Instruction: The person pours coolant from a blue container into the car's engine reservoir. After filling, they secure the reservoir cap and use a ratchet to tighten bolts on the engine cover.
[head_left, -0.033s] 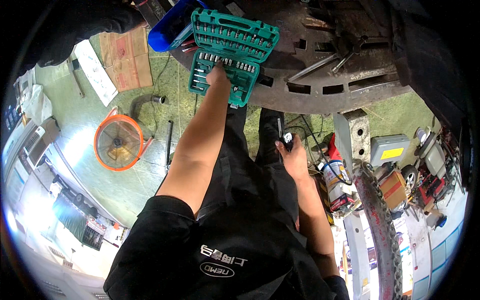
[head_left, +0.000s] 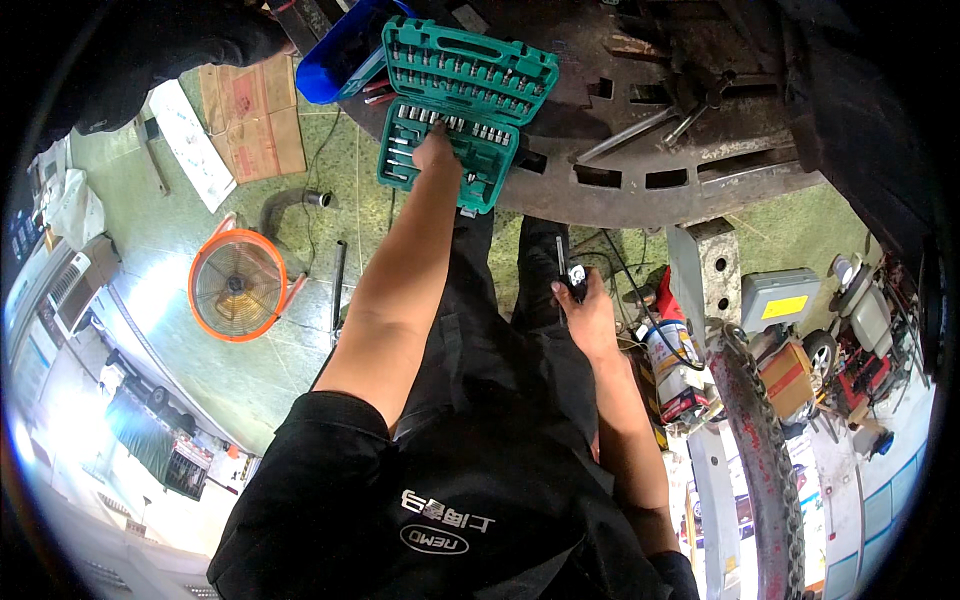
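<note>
A green socket set case (head_left: 487,205) lies unfolded at the edge of a dark metal table, with small bits in its lid and a row of chrome sockets (head_left: 412,114) in its base. Over the base is my left hand (head_left: 433,152), its bent fingertips down at the socket row; whatever they pinch is hidden. Lower and to the right, my right hand (head_left: 590,308) is closed around what looks like a ratchet wrench (head_left: 577,280), dark-handled with a shiny head. A slim metal shaft (head_left: 560,248) sticks up beside it.
The dark slotted metal table (head_left: 640,205) carries a blue bin (head_left: 325,80) and a metal T-shaped bar (head_left: 625,135). An orange fan (head_left: 237,285) stands on the floor at left. To the right are a tyre (head_left: 755,450), a paint bucket (head_left: 668,348) and a grey case (head_left: 780,298).
</note>
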